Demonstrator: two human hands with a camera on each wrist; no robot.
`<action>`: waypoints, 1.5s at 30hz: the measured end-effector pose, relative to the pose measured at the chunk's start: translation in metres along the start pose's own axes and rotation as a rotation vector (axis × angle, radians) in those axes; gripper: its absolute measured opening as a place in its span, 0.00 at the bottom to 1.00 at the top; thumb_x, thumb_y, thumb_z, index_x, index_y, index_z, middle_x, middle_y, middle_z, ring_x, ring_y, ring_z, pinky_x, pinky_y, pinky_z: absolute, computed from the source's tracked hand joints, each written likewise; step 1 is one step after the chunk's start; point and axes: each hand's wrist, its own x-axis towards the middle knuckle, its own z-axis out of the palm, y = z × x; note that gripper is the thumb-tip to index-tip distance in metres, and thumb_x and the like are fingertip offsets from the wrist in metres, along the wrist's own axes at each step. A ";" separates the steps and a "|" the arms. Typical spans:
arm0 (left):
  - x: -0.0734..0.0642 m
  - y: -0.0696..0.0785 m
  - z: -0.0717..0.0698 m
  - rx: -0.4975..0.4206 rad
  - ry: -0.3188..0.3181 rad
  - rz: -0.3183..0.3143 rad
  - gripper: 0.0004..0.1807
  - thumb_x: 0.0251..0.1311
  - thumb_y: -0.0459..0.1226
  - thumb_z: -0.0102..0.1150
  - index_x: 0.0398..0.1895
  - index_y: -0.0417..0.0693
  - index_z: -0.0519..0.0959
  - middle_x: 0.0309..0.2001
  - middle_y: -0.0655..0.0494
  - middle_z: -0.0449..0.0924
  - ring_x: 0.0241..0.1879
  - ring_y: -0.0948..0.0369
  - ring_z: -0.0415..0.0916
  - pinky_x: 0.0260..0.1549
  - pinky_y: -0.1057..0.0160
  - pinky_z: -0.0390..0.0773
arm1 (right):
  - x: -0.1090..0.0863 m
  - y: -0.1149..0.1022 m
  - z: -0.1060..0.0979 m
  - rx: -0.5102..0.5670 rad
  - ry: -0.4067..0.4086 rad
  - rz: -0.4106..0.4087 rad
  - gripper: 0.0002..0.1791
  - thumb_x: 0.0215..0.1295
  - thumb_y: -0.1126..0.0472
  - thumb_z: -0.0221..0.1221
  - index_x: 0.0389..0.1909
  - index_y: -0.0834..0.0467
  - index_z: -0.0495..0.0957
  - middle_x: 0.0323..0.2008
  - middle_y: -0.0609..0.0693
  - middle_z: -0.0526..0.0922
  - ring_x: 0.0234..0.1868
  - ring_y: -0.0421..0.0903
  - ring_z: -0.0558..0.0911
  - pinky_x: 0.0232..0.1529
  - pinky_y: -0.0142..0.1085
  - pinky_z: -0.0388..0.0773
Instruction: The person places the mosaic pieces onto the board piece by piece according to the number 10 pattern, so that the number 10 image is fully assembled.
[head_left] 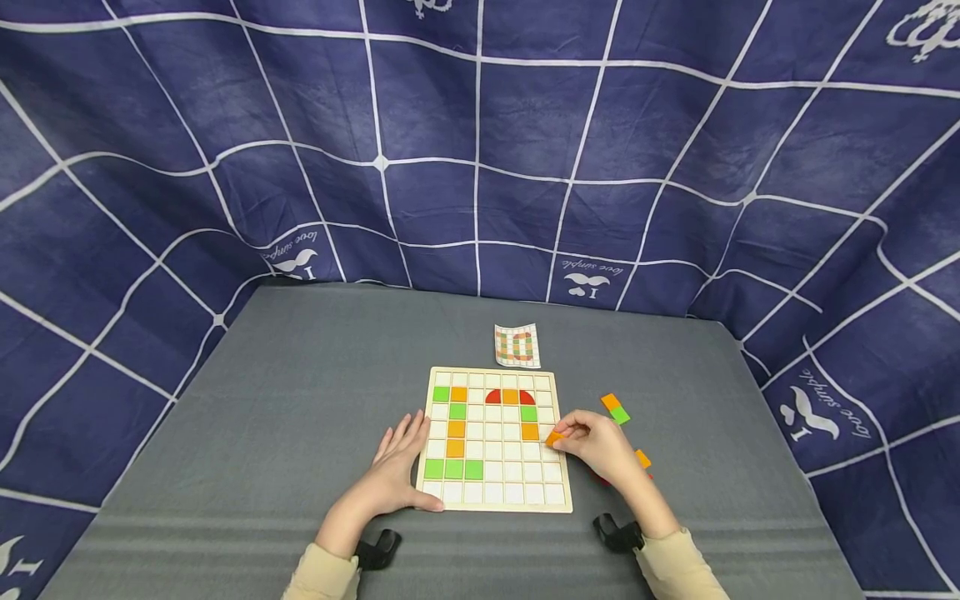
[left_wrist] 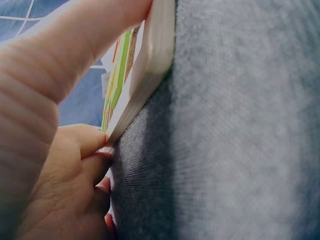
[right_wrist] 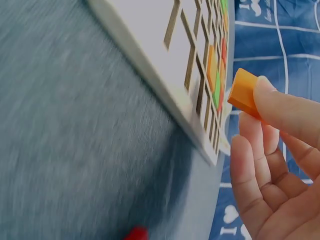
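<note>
A wooden grid board (head_left: 495, 496) lies flat on the table, with green, orange and red tiles in some of its squares. Over the board's right edge, my right hand (head_left: 600, 446) pinches an orange square tile (right_wrist: 245, 92) between thumb and fingers, raised above the surface. My left hand (head_left: 393, 471) rests at the board's left edge, fingers spread along the side and thumb on the near left corner. In the left wrist view the thumb (left_wrist: 75, 45) touches the board's rim (left_wrist: 160, 55).
A printed pattern card (head_left: 517, 346) lies just beyond the board. Right of the board are loose orange and green tiles (head_left: 615, 408), plus another orange tile (head_left: 642, 458) and red pieces partly hidden by the right hand. A dark blue checked cloth (head_left: 480, 150) hangs behind the grey table (head_left: 337, 358).
</note>
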 end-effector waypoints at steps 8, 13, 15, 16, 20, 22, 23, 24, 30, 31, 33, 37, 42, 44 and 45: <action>0.000 0.000 0.001 -0.006 -0.014 -0.003 0.75 0.27 0.52 0.84 0.78 0.37 0.47 0.79 0.41 0.38 0.79 0.43 0.33 0.74 0.41 0.33 | 0.005 -0.009 0.013 0.012 -0.082 -0.022 0.09 0.51 0.67 0.72 0.30 0.55 0.83 0.26 0.44 0.82 0.28 0.37 0.79 0.30 0.27 0.78; -0.001 0.001 0.001 -0.013 -0.014 0.000 0.75 0.27 0.52 0.84 0.77 0.36 0.47 0.79 0.41 0.39 0.79 0.42 0.33 0.74 0.40 0.32 | 0.005 -0.011 0.018 -0.015 -0.107 -0.053 0.08 0.52 0.68 0.71 0.29 0.54 0.83 0.25 0.43 0.81 0.27 0.36 0.78 0.30 0.27 0.78; -0.001 0.000 0.001 -0.015 -0.010 0.003 0.75 0.27 0.51 0.84 0.77 0.36 0.47 0.79 0.41 0.39 0.79 0.42 0.33 0.74 0.40 0.32 | 0.005 -0.012 0.020 -0.031 -0.112 -0.076 0.08 0.52 0.68 0.71 0.28 0.55 0.83 0.25 0.43 0.81 0.27 0.35 0.78 0.30 0.27 0.77; -0.001 0.000 0.001 -0.014 -0.009 0.004 0.75 0.27 0.52 0.84 0.77 0.37 0.47 0.79 0.41 0.39 0.79 0.42 0.33 0.74 0.40 0.32 | 0.006 -0.013 0.021 -0.039 -0.116 -0.085 0.07 0.52 0.69 0.71 0.28 0.55 0.83 0.25 0.43 0.81 0.27 0.35 0.78 0.30 0.27 0.77; 0.000 0.000 0.001 -0.003 -0.007 0.005 0.75 0.27 0.52 0.84 0.78 0.37 0.47 0.79 0.41 0.39 0.79 0.43 0.34 0.74 0.41 0.33 | 0.007 -0.014 0.023 -0.070 -0.134 -0.125 0.07 0.53 0.69 0.70 0.26 0.55 0.83 0.26 0.44 0.80 0.27 0.36 0.77 0.29 0.26 0.77; 0.000 0.000 0.001 0.003 -0.003 0.005 0.74 0.27 0.51 0.84 0.77 0.37 0.47 0.79 0.41 0.40 0.79 0.43 0.34 0.74 0.41 0.33 | 0.008 -0.014 0.024 -0.088 -0.138 -0.144 0.07 0.53 0.70 0.70 0.26 0.55 0.83 0.27 0.44 0.80 0.27 0.36 0.77 0.29 0.26 0.77; 0.000 0.000 0.001 0.006 -0.002 0.004 0.74 0.27 0.51 0.84 0.77 0.37 0.48 0.79 0.41 0.40 0.79 0.43 0.34 0.74 0.41 0.33 | 0.009 -0.014 0.024 -0.097 -0.138 -0.154 0.07 0.53 0.70 0.70 0.26 0.55 0.83 0.27 0.44 0.80 0.27 0.36 0.77 0.29 0.26 0.77; 0.000 0.000 0.001 0.010 0.000 0.004 0.74 0.27 0.50 0.85 0.77 0.36 0.48 0.79 0.41 0.40 0.79 0.43 0.35 0.74 0.41 0.34 | 0.009 -0.014 0.025 -0.106 -0.138 -0.161 0.07 0.53 0.70 0.70 0.26 0.55 0.83 0.27 0.44 0.80 0.27 0.36 0.77 0.29 0.26 0.77; 0.000 0.001 0.001 0.019 0.011 0.002 0.74 0.26 0.49 0.85 0.77 0.36 0.49 0.79 0.41 0.41 0.79 0.43 0.35 0.74 0.41 0.34 | 0.010 -0.015 0.029 -0.167 -0.126 -0.184 0.07 0.53 0.70 0.70 0.26 0.54 0.84 0.26 0.43 0.78 0.26 0.33 0.75 0.29 0.25 0.75; 0.000 0.001 0.001 0.018 0.012 0.002 0.74 0.26 0.49 0.85 0.77 0.36 0.49 0.79 0.41 0.42 0.79 0.43 0.35 0.74 0.41 0.34 | 0.009 -0.015 0.029 -0.176 -0.121 -0.185 0.07 0.53 0.69 0.70 0.26 0.54 0.85 0.26 0.42 0.77 0.26 0.33 0.74 0.29 0.25 0.74; 0.000 0.001 0.001 0.017 0.012 0.000 0.73 0.26 0.48 0.85 0.77 0.36 0.49 0.79 0.41 0.42 0.79 0.43 0.36 0.74 0.41 0.34 | 0.008 -0.016 0.030 -0.189 -0.109 -0.194 0.07 0.52 0.69 0.71 0.26 0.54 0.85 0.26 0.42 0.77 0.26 0.33 0.73 0.28 0.26 0.73; 0.000 0.001 0.001 0.013 0.013 -0.003 0.73 0.26 0.48 0.86 0.77 0.36 0.49 0.79 0.41 0.42 0.79 0.43 0.36 0.74 0.41 0.34 | 0.006 -0.017 0.032 -0.195 -0.086 -0.192 0.07 0.51 0.69 0.71 0.27 0.54 0.85 0.27 0.42 0.77 0.27 0.34 0.73 0.28 0.26 0.73; 0.000 0.000 0.001 0.009 0.017 -0.007 0.74 0.26 0.48 0.86 0.77 0.36 0.49 0.79 0.41 0.42 0.79 0.43 0.36 0.74 0.42 0.34 | 0.006 -0.014 0.030 -0.140 -0.050 -0.143 0.06 0.52 0.67 0.72 0.28 0.54 0.84 0.28 0.42 0.78 0.27 0.33 0.74 0.29 0.25 0.75; 0.000 0.000 0.002 0.009 0.018 -0.007 0.74 0.25 0.48 0.86 0.77 0.36 0.49 0.79 0.41 0.42 0.79 0.43 0.36 0.74 0.42 0.34 | 0.006 -0.012 0.024 -0.104 -0.030 -0.122 0.06 0.53 0.65 0.72 0.29 0.54 0.84 0.28 0.42 0.78 0.27 0.33 0.75 0.29 0.26 0.76; 0.001 0.000 0.002 0.008 0.017 -0.008 0.74 0.25 0.48 0.86 0.77 0.36 0.49 0.79 0.41 0.42 0.79 0.43 0.36 0.74 0.42 0.34 | 0.006 -0.011 0.020 -0.089 -0.019 -0.111 0.05 0.53 0.65 0.72 0.29 0.54 0.84 0.28 0.43 0.79 0.27 0.34 0.76 0.30 0.26 0.76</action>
